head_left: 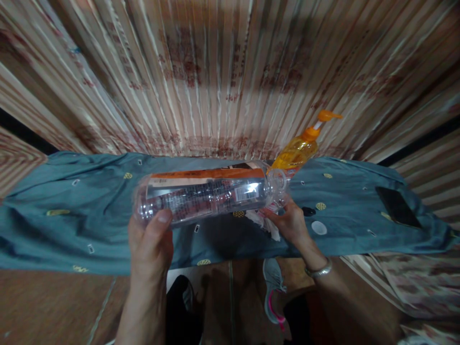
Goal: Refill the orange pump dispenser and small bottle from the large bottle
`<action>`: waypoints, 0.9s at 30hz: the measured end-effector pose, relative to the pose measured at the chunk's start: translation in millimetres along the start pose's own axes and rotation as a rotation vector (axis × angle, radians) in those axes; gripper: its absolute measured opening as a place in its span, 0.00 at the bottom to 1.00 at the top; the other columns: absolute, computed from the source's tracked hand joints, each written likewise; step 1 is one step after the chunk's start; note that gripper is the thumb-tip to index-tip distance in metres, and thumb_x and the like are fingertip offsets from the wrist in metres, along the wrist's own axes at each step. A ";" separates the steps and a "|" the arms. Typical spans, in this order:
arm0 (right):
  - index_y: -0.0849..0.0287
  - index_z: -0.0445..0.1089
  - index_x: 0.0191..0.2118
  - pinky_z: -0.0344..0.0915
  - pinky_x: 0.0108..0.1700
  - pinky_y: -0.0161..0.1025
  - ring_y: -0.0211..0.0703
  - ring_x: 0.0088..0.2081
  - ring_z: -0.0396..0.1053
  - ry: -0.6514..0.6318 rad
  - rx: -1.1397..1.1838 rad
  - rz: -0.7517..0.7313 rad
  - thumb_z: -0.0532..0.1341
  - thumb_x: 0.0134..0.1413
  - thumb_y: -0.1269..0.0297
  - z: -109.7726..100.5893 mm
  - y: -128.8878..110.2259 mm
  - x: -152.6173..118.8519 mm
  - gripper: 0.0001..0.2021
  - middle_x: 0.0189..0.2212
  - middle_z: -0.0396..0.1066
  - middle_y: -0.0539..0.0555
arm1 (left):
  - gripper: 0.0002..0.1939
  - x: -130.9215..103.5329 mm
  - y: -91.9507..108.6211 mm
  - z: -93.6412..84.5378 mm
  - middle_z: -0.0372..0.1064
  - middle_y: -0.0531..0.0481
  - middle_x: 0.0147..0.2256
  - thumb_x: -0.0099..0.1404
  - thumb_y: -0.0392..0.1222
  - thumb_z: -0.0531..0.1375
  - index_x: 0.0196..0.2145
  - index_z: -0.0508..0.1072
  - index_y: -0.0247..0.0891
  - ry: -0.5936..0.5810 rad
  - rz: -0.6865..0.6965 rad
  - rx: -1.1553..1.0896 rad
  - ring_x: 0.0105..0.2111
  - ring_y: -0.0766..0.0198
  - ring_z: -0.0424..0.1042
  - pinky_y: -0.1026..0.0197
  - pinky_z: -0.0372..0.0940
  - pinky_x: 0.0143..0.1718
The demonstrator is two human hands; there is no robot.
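Observation:
A large clear plastic bottle [201, 196] with an orange-and-grey label and a barcode lies sideways in the air above the cloth-covered surface. My left hand [153, 237] grips it near its base, thumb on the near side. The open neck points right, with no cap on it. Just below the neck, my right hand [289, 220] is closed on a crumpled white cloth [264, 223] with some pink on it; whether that is fabric or tissue I cannot tell. Behind the neck stands a pump bottle [298, 151] of yellow liquid with an orange pump, its lower part partly hidden.
A teal patterned cloth [89, 206] covers the long narrow surface. To the right lie a white round lid-like disc [319, 227], a small dark object [308, 211] and a black phone [397, 206]. A pleated curtain [223, 86] hangs behind. Shoes show on the tiled floor below.

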State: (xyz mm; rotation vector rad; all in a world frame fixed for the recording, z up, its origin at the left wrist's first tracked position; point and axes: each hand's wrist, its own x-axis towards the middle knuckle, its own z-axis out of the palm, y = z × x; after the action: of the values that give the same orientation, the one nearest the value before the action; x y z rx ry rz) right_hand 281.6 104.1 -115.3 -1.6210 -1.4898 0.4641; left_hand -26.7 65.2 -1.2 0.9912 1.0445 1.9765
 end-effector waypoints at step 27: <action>0.52 0.81 0.53 0.84 0.49 0.58 0.71 0.50 0.88 0.005 -0.011 -0.007 0.75 0.52 0.31 1.2 1.4 0.1 0.33 0.49 0.91 0.64 | 0.35 0.4 -2.3 -3.2 0.86 0.41 0.53 0.45 0.63 0.85 0.49 0.91 0.47 0.036 -0.033 0.002 0.57 0.32 0.85 0.31 0.82 0.62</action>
State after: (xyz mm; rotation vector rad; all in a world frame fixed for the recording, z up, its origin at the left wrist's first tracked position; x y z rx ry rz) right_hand 281.5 104.8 -117.0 -1.6240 -1.4959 0.4486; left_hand -29.1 65.5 -4.4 0.9370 1.0761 1.9734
